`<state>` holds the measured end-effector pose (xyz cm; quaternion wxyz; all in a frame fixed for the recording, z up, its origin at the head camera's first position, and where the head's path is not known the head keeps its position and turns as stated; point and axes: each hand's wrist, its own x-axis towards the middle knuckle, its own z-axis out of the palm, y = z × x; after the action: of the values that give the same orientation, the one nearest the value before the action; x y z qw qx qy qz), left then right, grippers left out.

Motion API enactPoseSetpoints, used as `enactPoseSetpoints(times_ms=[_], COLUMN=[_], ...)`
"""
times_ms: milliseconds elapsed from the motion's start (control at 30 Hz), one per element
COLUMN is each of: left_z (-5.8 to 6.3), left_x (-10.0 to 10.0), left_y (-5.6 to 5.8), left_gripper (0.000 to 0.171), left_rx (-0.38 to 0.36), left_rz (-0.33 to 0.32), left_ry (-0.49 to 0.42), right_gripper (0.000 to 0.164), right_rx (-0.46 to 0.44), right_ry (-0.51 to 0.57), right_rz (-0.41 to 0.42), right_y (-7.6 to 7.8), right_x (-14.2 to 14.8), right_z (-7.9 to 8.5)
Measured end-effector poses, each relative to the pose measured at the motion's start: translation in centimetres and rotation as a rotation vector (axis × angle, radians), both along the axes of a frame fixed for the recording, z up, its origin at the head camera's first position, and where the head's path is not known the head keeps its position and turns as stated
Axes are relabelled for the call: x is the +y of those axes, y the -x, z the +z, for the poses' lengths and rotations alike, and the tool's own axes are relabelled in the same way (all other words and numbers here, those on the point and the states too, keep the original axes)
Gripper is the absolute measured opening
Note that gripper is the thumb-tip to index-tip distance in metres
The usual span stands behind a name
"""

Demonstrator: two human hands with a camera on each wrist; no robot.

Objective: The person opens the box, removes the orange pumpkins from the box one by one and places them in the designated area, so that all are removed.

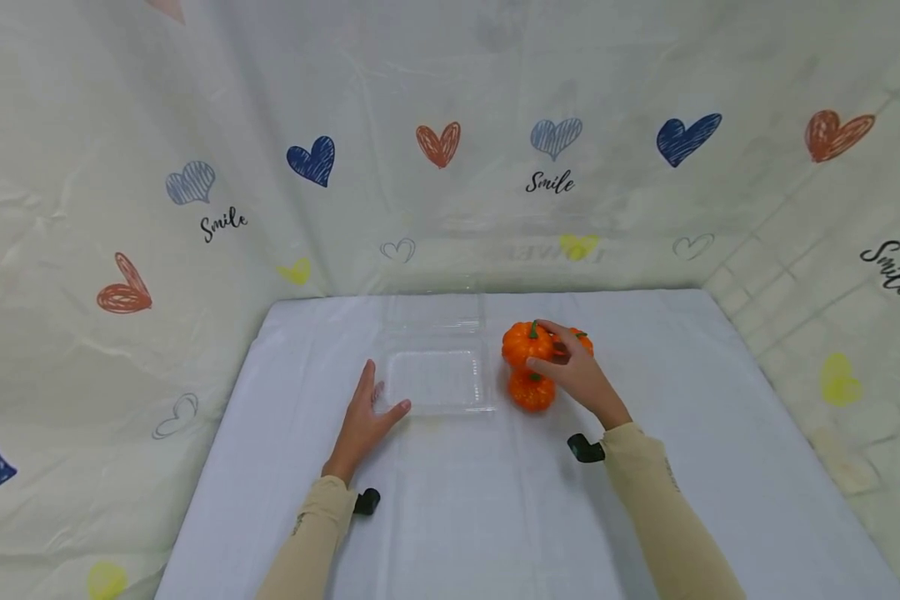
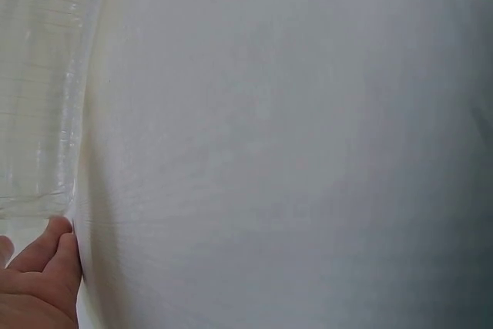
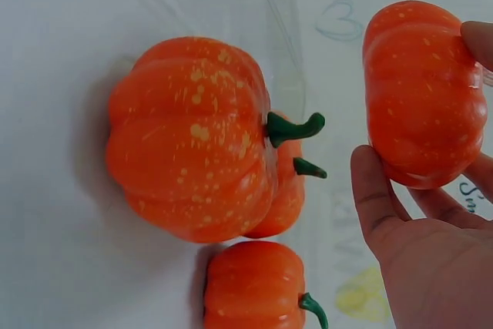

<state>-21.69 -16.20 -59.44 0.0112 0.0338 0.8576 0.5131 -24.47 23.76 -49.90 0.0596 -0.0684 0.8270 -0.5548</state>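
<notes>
My right hand (image 1: 573,375) holds a small orange toy pumpkin (image 3: 424,98) between thumb and fingers, raised above the others. Below it, in the right wrist view, a speckled pumpkin (image 3: 192,140) with a green stem lies on the cloth. Behind that one, another pumpkin (image 3: 283,198) is partly hidden, and a further pumpkin (image 3: 254,287) sits beside them. A clear plastic container (image 1: 435,410) stands left of the pumpkins, its lid (image 1: 432,323) folded back. At its front left corner rests my left hand (image 1: 362,423), fingers straight and thumb spread along the front edge.
A white cloth covers the table (image 1: 480,508). Behind and at both sides hangs a pale curtain (image 1: 495,83) printed with hearts and words. A small black device (image 1: 587,448) is fixed at the right wrist, another black device (image 1: 367,502) at the left.
</notes>
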Motion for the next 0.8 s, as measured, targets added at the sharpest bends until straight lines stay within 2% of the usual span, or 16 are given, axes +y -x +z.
enactPoseSetpoints(times_ms=[233, 800], left_z=[0.1, 0.0], left_x=[0.1, 0.0], left_y=[0.0, 0.1], left_gripper=[0.115, 0.116], left_rx=[0.006, 0.007], left_rz=[-0.006, -0.008], left_ry=[-0.007, 0.006], right_gripper=[0.079, 0.08], right_rx=[0.026, 0.016], right_ry=[-0.003, -0.04], right_rz=[-0.017, -0.064], right_y=[-0.1, -1.0], right_x=[1.0, 3.2], right_z=[-0.4, -1.0])
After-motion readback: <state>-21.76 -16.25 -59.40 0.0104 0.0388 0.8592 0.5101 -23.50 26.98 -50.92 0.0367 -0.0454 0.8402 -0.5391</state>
